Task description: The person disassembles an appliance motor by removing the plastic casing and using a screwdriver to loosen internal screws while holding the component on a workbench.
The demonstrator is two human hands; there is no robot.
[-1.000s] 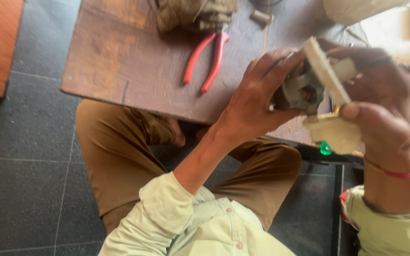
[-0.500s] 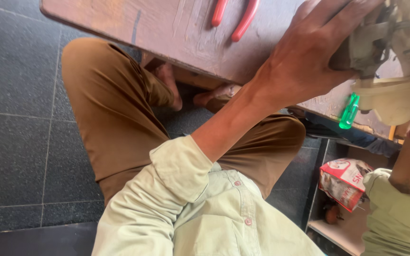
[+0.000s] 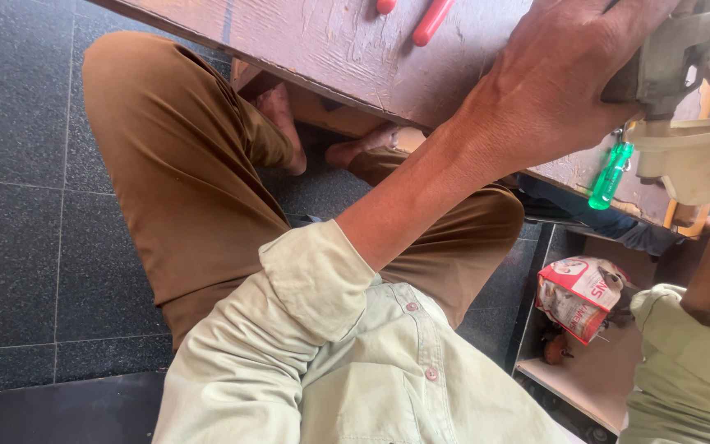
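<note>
In the head view, a grey-and-cream part (image 3: 684,90) is gripped at the top right edge by the left hand (image 3: 560,82), fingers clenched on it, above the counter (image 3: 330,49). The right hand's grasp cannot be told. The part is best kept steady, clear of the red-handled pliers (image 3: 431,20).

Low wooden bench (image 3: 330,57), worn reddish-brown top, standing on dark tiled floor (image 3: 18,205); red-handled pliers (image 3: 429,20) lying on it, handles alone visible.
</note>
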